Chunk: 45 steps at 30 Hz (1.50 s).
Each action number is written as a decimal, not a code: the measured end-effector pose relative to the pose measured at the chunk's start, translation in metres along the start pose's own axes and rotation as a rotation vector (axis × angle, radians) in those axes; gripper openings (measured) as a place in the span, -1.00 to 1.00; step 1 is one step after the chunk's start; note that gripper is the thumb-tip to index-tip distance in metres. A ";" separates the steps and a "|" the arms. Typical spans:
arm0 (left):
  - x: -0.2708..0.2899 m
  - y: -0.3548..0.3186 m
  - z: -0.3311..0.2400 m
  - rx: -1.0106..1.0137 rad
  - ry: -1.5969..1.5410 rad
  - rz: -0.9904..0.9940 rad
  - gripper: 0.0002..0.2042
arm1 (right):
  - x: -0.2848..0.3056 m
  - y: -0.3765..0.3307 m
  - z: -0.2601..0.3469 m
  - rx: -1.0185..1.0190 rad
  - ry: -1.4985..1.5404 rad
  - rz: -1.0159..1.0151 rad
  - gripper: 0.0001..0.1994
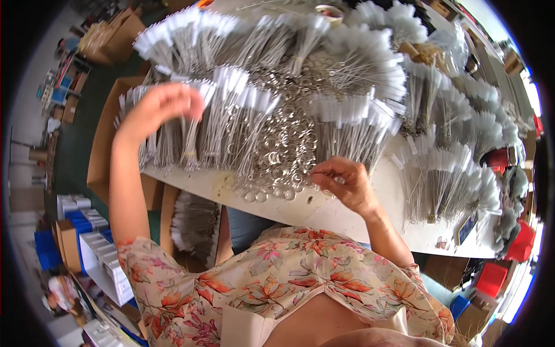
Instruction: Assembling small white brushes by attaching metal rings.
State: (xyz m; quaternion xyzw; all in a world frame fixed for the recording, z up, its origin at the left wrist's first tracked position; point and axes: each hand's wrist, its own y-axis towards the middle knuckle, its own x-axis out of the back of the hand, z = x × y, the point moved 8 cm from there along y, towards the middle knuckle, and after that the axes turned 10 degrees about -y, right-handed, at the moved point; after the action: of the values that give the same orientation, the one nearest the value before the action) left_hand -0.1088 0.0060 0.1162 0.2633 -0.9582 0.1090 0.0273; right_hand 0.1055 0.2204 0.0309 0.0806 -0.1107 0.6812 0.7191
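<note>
My left hand (167,107) is raised over bundles of thin wire-handled brushes with white bristle heads (231,81), its fingers bent and smeared by motion. Whether it holds anything does not show. Close to the table's front edge, my right hand (344,182) has thumb and fingers drawn together at the right side of a pile of silvery metal rings (286,141). A small shiny bit shows at its fingers, too small to name. Just beyond this hand stands another brush bundle (352,121).
More brush bundles (442,168) cover the right side of the white table (381,222). A cup (329,13) stands at the back. Below the left table edge, an open carton (196,225) holds more brushes. Blue and white bins (104,260) stand at the left.
</note>
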 end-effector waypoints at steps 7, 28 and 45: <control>0.151 0.164 0.021 0.372 1.388 -0.640 -0.67 | 0.100 -0.008 -0.010 -0.124 -0.091 -0.236 -0.88; 0.139 0.186 0.011 -0.275 0.637 -0.817 -0.70 | 0.226 0.250 -0.061 -0.370 -0.893 -0.349 -0.68; 0.118 0.241 0.070 -0.059 0.945 -0.476 -0.81 | 0.358 0.100 -0.045 -0.127 -0.983 -0.734 -0.76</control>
State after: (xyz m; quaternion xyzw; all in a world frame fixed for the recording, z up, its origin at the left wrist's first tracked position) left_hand -0.3329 0.1334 0.0143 0.3950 -0.7576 0.1797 0.4875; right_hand 0.0250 0.5828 0.0801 0.3750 -0.4345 0.2645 0.7750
